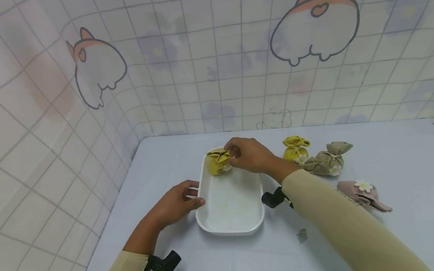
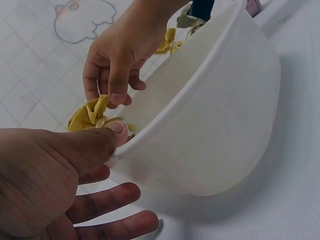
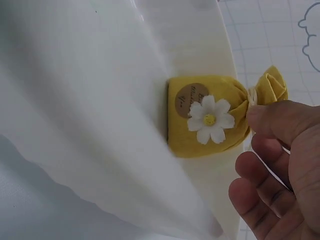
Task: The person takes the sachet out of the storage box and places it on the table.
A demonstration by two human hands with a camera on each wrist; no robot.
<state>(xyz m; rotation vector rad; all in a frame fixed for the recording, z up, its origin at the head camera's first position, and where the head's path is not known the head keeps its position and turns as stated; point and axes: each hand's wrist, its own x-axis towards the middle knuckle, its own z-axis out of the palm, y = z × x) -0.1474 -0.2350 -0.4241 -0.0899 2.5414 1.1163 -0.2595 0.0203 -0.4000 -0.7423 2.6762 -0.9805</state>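
Observation:
A white plastic tray (image 1: 231, 210) lies on the table with its long side running away from me. My left hand (image 1: 177, 204) holds its left rim, thumb over the edge and the other fingers outside the wall (image 2: 210, 135). Inside, at the tray's far left corner, a small yellow cloth sachet (image 1: 216, 167) stands upright. My right hand (image 1: 252, 154) pinches its tied neck between thumb and index finger, the other fingers loosely bent. On the sachet's front (image 3: 182, 137) are a white fabric flower and a round brown label.
Right of the tray stands another yellow sachet (image 1: 294, 146), beside grey-green sachets (image 1: 330, 158) that lie close together. Nearer to me, a pink sachet (image 1: 360, 193) with a white flower lies partly behind my right sleeve. A patterned cloth wall (image 1: 211, 87) borders the table's back and left.

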